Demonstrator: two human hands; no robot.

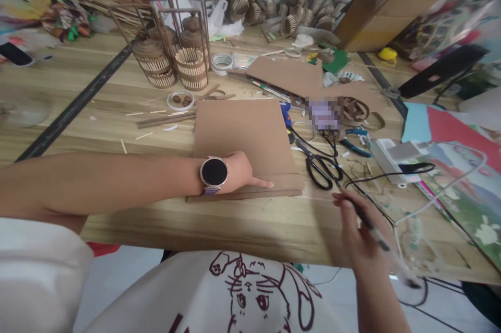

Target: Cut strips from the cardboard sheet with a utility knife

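My left hand (240, 172) rests on the near edge of a stack of brown cardboard sheets (242, 132), index finger stretched out along the edge and the other fingers curled; a dark-faced watch (213, 172) sits on the wrist. My right hand (354, 228) hovers at the table's front edge, fingers closed round a thin dark pen (366, 221) whose tip points toward the cardboard. Black scissors (321, 166) lie just right of the stack, between the two hands.
Small woven cages (172, 56) stand behind the cardboard. Pliers (354, 145), cables (391, 174), more cardboard pieces (285, 74) and coloured paper sheets (454, 129) crowd the right side. Strips and sticks (164, 120) lie to the left. A box (391, 14) stands at the back.
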